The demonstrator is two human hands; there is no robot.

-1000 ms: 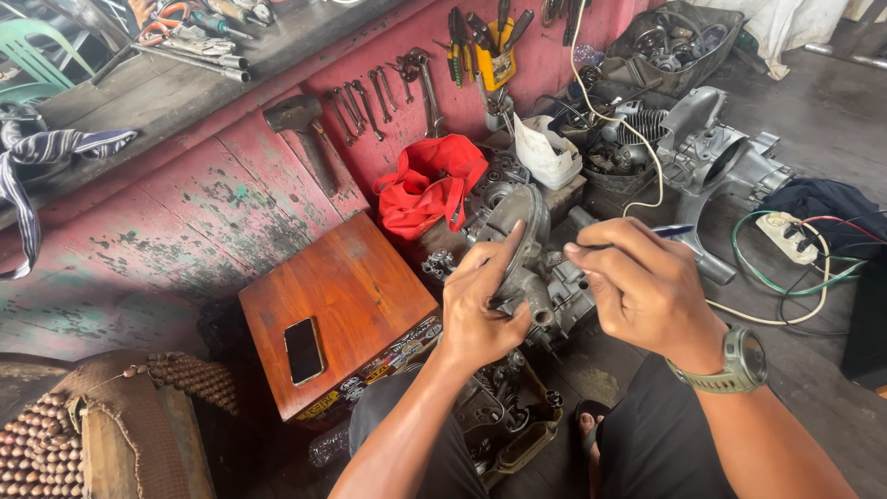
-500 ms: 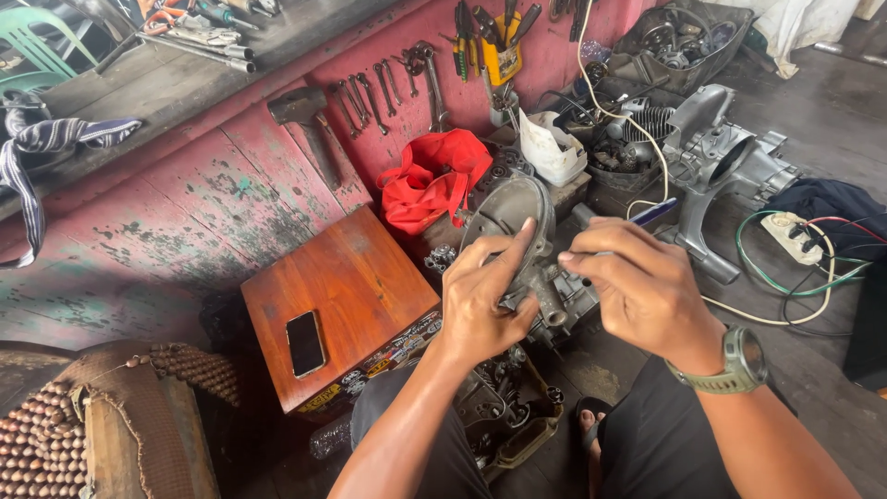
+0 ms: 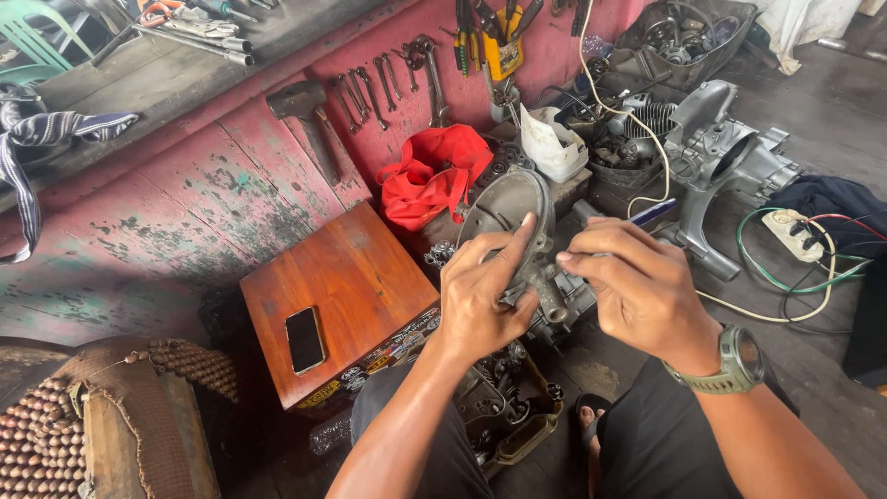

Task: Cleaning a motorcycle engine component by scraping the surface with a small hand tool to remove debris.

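At the centre of your view, your left hand is gripping a grey metal engine part, fingers wrapped about its lower edge and the index finger lying straight up along its rounded cover. Your right hand, at three o'clock from the left, is pinching a thin tool with a dark blue handle, fingers closed round it; its tip is hidden behind the fingers, so you cannot tell whether it is touching the part. A green watch is sitting on your right wrist. At nine o'clock from the hands a wooden box is standing, with a black phone lying flat on its near edge. At twelve o'clock a red cloth is lying bunched against the red wall, where wrenches and a hammer are hanging. At two o'clock an engine casing is resting on the floor, with a white cable trailing past it. At six o'clock, just below your hands, a tray of greasy parts is sitting between your knees.
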